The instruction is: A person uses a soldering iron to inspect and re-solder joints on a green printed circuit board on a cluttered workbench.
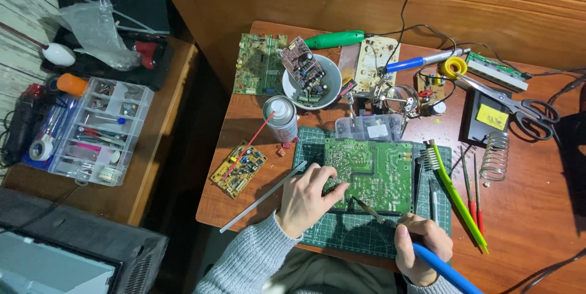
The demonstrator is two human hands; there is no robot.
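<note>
Two hands busy: our left hand (307, 199) presses flat on the green circuit board (369, 175), our right hand (421, 246) at five o'clock grips the blue soldering iron (442, 269), tip on board, joints unreadable.

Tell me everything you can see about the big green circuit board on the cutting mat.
The green circuit board is a large rectangle lying flat, solder side up, pale traces over its face, on the green cutting mat. The left hand presses its lower left edge. The right hand holds a blue-handled soldering iron with its tip at the board's lower edge.
</note>
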